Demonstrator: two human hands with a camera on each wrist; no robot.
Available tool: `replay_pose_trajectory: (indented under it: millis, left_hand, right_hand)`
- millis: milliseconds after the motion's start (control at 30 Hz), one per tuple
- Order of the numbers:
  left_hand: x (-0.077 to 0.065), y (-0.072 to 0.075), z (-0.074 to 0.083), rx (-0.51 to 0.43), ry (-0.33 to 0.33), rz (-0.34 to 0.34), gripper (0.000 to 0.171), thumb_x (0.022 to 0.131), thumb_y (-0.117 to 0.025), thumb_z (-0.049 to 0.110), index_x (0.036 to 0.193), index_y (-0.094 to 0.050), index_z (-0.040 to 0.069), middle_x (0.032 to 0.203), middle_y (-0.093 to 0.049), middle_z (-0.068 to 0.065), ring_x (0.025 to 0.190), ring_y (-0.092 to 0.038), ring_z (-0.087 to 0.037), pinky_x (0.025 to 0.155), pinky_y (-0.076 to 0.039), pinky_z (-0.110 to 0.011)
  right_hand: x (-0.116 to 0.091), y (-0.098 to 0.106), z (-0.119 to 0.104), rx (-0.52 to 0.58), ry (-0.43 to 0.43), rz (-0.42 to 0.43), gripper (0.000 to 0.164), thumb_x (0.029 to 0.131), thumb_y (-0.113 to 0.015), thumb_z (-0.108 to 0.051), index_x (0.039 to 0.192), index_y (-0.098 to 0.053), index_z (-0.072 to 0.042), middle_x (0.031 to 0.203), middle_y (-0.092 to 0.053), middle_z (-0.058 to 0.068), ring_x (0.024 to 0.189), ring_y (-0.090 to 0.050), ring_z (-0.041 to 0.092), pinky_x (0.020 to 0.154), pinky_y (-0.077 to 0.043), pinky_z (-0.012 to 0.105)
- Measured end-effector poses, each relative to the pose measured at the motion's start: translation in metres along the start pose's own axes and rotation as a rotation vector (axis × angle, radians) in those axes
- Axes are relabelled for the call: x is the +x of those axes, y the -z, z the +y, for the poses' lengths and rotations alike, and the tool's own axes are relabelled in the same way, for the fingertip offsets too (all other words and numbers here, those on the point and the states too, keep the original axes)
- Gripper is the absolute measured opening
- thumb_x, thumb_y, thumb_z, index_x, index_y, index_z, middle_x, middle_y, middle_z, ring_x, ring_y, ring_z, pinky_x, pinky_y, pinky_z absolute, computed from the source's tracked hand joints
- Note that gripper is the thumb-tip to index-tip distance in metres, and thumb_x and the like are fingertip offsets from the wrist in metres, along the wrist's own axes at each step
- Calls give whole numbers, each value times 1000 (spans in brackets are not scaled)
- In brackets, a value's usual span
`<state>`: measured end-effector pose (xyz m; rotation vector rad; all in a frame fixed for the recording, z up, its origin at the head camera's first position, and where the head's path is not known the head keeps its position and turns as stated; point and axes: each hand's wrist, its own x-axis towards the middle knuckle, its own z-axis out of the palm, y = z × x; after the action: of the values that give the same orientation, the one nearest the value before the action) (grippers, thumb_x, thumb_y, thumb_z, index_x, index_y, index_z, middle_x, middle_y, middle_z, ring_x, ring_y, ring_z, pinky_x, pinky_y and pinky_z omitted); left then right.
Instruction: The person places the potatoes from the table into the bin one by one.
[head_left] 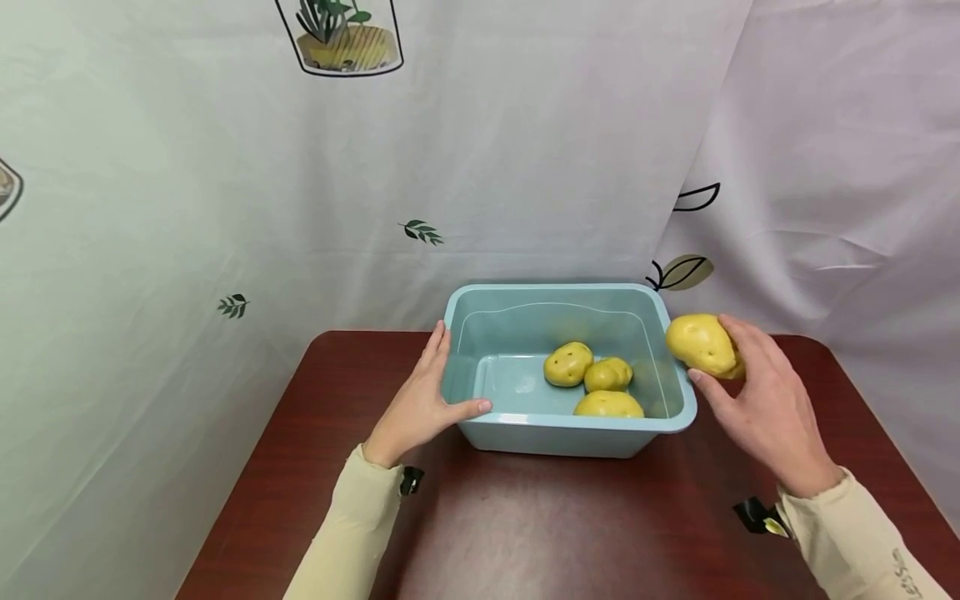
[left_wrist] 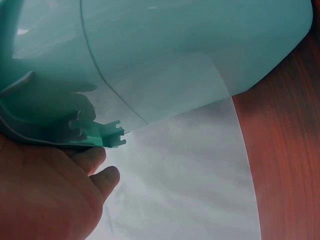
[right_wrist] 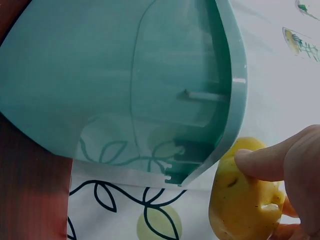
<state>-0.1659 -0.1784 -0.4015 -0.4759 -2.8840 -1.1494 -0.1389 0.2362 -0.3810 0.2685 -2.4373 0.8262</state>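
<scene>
A light blue plastic basin stands on the table with three yellow potatoes inside, among them a spotted potato, a small potato and a front potato. My left hand lies against the basin's front left corner, its fingers straight along the left side and the thumb on the front rim. In the left wrist view, two fingertips show below the basin's rim. My right hand pinches another yellow potato between thumb and fingers, beside the basin's right rim. Part of that potato is hidden by the fingers.
Beneath everything is a dark red-brown wooden table. A pale cloth printed with leaves and jars hangs behind the basin, close to the table's back edge.
</scene>
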Motion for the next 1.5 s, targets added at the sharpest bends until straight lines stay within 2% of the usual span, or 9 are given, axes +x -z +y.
replay_pose_trajectory:
  millis: [367, 600, 700, 900, 1167, 1333, 1500]
  left_hand:
    - [0, 0, 1, 3, 3, -2, 123, 77, -68, 76, 162, -5, 15, 165, 10, 19, 153, -5, -14, 117, -27, -50]
    - [0, 0, 1, 7, 2, -2, 122, 77, -68, 76, 162, -5, 14, 165, 10, 19, 153, -5, -15, 117, -28, -51]
    - [0, 0, 0, 9, 6, -1, 122, 77, -69, 76, 162, -5, 15, 166, 9, 18, 153, -6, -15, 117, -29, -51]
    - [0, 0, 0, 9, 9, -4, 122, 77, -69, 75, 162, -5, 16, 166, 9, 19, 153, -6, -15, 116, -29, -51]
    - [1, -2, 0, 8, 1, -3, 122, 78, -70, 74, 162, -4, 16, 166, 9, 18, 153, -6, -15, 116, -29, -51]
    - [2, -1, 1, 5, 0, -6, 122, 78, -70, 74, 162, -5, 16, 165, 10, 19, 153, -6, -16, 117, -29, -51]
    - [1, -1, 0, 8, 10, -5, 121, 78, -71, 72, 162, -3, 18, 167, 9, 15, 153, -7, -16, 115, -31, -52]
  right_hand:
    - [3, -2, -14, 21, 24, -6, 79, 76, -84, -4, 147, -49, -6, 138, -52, 21, 117, -49, 41, 89, -38, 56]
    - [6, -8, -20, 34, 56, -3, 79, 75, -85, -3, 145, -50, -3, 136, -53, 21, 115, -50, 41, 88, -39, 56]
    - [7, -11, -24, 40, 66, -4, 78, 75, -86, -3, 144, -51, -4, 137, -54, 19, 115, -51, 39, 87, -39, 53]
    - [8, -16, -28, 43, 76, -11, 78, 75, -86, -4, 145, -51, -4, 138, -54, 19, 118, -51, 39, 89, -40, 55]
    - [5, -19, -30, 23, 77, -28, 78, 77, -85, -5, 146, -50, -2, 139, -53, 19, 114, -51, 37, 81, -40, 48]
    - [5, -20, -32, 39, 70, -43, 78, 77, -86, -6, 146, -49, -3, 140, -53, 18, 116, -51, 38, 86, -42, 53]
    - [6, -23, -35, 50, 69, -58, 78, 78, -85, -6, 147, -49, -4, 141, -52, 17, 120, -50, 39, 92, -42, 58]
